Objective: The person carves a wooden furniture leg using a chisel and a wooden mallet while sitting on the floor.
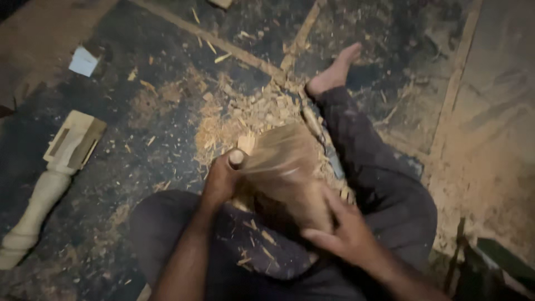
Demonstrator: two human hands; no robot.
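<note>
The person's left hand (222,179) grips the near edge of a blurred wooden block (285,167), thumb up on top; the right hand (341,227) cups its lower side with fingers spread. Both hands clamp this 1 piece over the lap, above dark trousers (384,184) flecked with chips. Wood shavings (239,114) pile just beyond it. A bare foot (334,71) stretches forward. Well apart on the left lies a turned pale furniture leg (53,178) on the dark floor (139,50)
</note>
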